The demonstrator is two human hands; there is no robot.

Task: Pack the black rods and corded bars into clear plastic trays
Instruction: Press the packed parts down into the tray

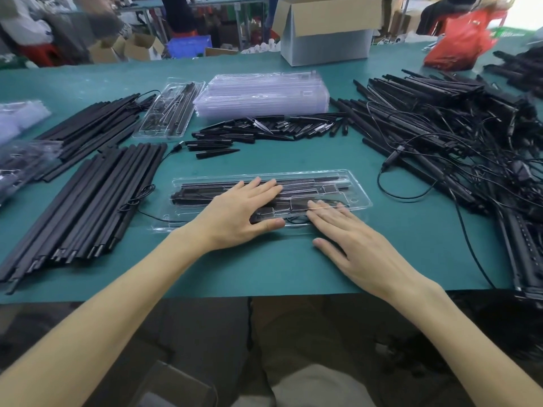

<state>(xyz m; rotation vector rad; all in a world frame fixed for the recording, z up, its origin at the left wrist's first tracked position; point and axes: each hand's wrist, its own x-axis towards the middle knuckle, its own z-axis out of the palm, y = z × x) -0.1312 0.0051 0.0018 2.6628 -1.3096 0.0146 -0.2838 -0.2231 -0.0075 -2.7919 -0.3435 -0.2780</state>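
The left hand [244, 208] and right hand [355, 242] press straight, flat fingers on the light, flimsy clear tray [357, 188], gripping nothing; it is probably best lifted by its 3 and 9 o'clock ends.

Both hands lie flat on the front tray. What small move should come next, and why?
Probably press the cord loop down into its recess. The left hand and right hand rest flat on the filled tray, rods already seated, yet the loop near the front edge, between the hands, looks not fully tucked in.

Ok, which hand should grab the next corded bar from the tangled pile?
Probably right: the right hand rests flat on the tray, on the side of the tangled pile; the left hand is further.
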